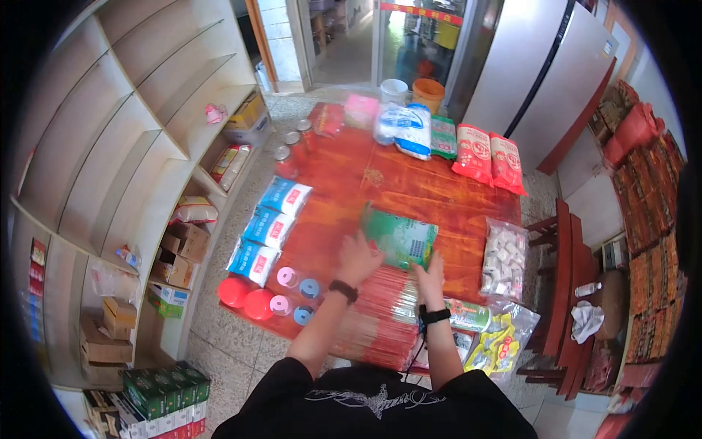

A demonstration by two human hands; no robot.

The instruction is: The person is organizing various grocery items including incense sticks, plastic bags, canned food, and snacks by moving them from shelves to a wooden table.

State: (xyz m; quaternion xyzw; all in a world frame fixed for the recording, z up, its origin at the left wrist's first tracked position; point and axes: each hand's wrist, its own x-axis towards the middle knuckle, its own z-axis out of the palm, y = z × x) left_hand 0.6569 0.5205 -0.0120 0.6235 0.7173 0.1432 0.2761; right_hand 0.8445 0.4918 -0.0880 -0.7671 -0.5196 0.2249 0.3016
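A green plastic packet (401,238) with a printed pale panel is between my hands over the middle of the red-brown table. My left hand (358,257), blurred by motion, grips its lower left edge. My right hand (430,276) pinches the lower right corner, thumb on the near face. Just below the packet lies a wide bundle of thin reddish sticks in clear wrapping (376,314), partly under my forearms. Beside my right wrist is a green-and-white cylindrical pack (468,315).
Blue-and-white packets (267,224), red round containers (257,304) and tape-like rolls (308,287) line the table's left side. A bag of white pieces (504,260) and yellow packets (497,344) lie right. Red-and-white bags (474,154) and jars (284,162) stand farther back. Shelves (139,139) rise left.
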